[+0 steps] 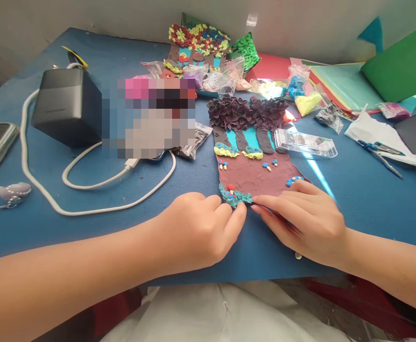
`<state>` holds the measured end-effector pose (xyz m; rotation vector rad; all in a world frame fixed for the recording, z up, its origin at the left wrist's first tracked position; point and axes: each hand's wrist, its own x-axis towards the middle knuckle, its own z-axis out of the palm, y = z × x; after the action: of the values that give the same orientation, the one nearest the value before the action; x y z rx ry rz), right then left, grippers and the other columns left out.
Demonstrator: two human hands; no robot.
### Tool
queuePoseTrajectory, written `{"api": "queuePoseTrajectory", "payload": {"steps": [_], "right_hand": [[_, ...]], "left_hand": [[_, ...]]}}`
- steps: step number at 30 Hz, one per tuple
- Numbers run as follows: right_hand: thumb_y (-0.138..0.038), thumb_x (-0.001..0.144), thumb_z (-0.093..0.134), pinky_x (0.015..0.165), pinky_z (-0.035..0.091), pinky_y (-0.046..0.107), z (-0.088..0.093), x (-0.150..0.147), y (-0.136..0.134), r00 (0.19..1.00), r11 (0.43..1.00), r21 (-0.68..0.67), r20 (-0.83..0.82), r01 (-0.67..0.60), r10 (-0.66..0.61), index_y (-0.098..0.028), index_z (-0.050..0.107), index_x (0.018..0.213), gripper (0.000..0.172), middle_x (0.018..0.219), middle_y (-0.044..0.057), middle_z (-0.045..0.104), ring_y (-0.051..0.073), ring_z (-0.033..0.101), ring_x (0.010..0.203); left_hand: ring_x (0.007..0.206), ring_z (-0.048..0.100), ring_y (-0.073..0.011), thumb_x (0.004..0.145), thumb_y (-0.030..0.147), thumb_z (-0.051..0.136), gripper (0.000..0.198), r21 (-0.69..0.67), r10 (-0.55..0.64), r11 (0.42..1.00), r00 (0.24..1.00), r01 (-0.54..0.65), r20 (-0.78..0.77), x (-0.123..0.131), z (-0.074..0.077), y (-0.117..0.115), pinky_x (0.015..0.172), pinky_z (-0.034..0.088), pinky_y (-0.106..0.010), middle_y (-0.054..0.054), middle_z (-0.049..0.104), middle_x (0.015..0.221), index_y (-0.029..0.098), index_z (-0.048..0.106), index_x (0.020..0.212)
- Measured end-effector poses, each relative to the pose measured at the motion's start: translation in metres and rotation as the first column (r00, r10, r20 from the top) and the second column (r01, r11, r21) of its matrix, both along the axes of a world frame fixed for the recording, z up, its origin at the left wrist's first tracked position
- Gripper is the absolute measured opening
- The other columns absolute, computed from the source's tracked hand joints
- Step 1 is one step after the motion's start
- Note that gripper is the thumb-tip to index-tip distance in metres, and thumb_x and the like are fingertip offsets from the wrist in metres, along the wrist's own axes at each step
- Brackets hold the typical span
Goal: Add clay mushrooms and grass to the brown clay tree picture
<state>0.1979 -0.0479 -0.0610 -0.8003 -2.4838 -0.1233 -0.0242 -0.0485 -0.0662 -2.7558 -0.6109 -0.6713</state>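
Note:
In front of me lies a clay picture [257, 173], a brown panel with dark tree trunks, turquoise gaps and a ruffled dark purple clay crown [246, 113]. Small blue, red and cream clay mushrooms [230, 190] dot its surface. Along the near left corner runs a lumpy teal clay strip [241, 197]. My left hand [208, 225] is closed with curled fingers against that strip; what its fingertips hold is hidden. My right hand [305, 221] pinches the panel's near edge at the strip's right end, index finger on top and thumb below.
A black box-shaped device [65, 107] with a white cable [79, 212] stands left. A clear plastic case [305, 143] lies right of the picture, scissors [381, 149] farther right. Behind are clay bags [305, 102], another clay picture [198, 47] and coloured sheets [346, 85]. One patch is pixelated.

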Motion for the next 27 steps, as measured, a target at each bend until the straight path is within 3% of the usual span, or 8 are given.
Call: {"api": "queuePoseTrajectory", "payload": {"steps": [6,9,17,21,27], "right_hand": [[-0.014,0.091,0.058,0.052,0.035,0.027,-0.0045,-0.0018,0.0022,0.997,0.993,-0.115,-0.07,0.026,-0.035,-0.016,0.065,0.089,0.007,0.06,-0.001,0.068,0.009,0.054,0.048],[-0.014,0.09,0.058,0.052,0.037,0.026,-0.0058,-0.002,0.0021,0.995,0.987,-0.154,-0.081,0.046,-0.059,-0.015,0.066,0.087,0.009,0.057,-0.002,0.066,0.009,0.053,0.045],[-0.015,0.089,0.06,0.052,0.039,0.025,-0.0054,-0.0038,0.0012,0.988,0.984,-0.166,-0.123,0.067,-0.088,-0.015,0.066,0.09,0.006,0.057,-0.002,0.066,0.009,0.051,0.047],[-0.015,0.089,0.059,0.053,0.041,0.025,-0.0057,-0.0046,0.0022,0.989,0.984,-0.169,-0.118,0.065,-0.086,-0.016,0.067,0.087,0.008,0.067,-0.001,0.072,0.009,0.051,0.048],[-0.014,0.09,0.057,0.054,0.042,0.025,-0.0068,-0.0028,0.0042,0.991,0.982,-0.177,-0.106,0.059,-0.078,-0.016,0.068,0.087,0.011,0.075,0.0,0.075,0.01,0.058,0.053]], "left_hand": [[0.044,0.056,-0.0154,0.087,0.013,0.054,0.018,-0.053,0.066,0.997,0.995,-0.061,0.079,-0.0008,0.0014,0.0003,0.038,0.041,-0.03,-0.001,0.06,0.052,0.006,0.071,0.088],[0.044,0.055,-0.0151,0.086,0.013,0.054,0.019,-0.066,0.076,0.995,0.993,-0.07,0.085,0.0008,0.0013,0.0005,0.038,0.04,-0.029,0.0,0.06,0.052,0.005,0.071,0.092],[0.043,0.055,-0.0165,0.086,0.014,0.055,0.024,-0.069,0.099,0.993,0.995,-0.096,0.035,0.0052,0.001,-0.0017,0.036,0.038,-0.031,0.0,0.059,0.053,0.004,0.071,0.101],[0.043,0.056,-0.0171,0.086,0.014,0.055,0.023,-0.07,0.098,0.993,0.995,-0.095,0.033,0.0047,0.0004,-0.002,0.036,0.038,-0.032,0.0,0.059,0.053,0.004,0.071,0.1],[0.044,0.056,-0.0162,0.087,0.015,0.054,0.023,-0.05,0.109,0.993,0.994,-0.108,0.019,0.0057,0.0011,-0.0015,0.036,0.039,-0.031,0.001,0.059,0.053,0.005,0.07,0.1]]}}
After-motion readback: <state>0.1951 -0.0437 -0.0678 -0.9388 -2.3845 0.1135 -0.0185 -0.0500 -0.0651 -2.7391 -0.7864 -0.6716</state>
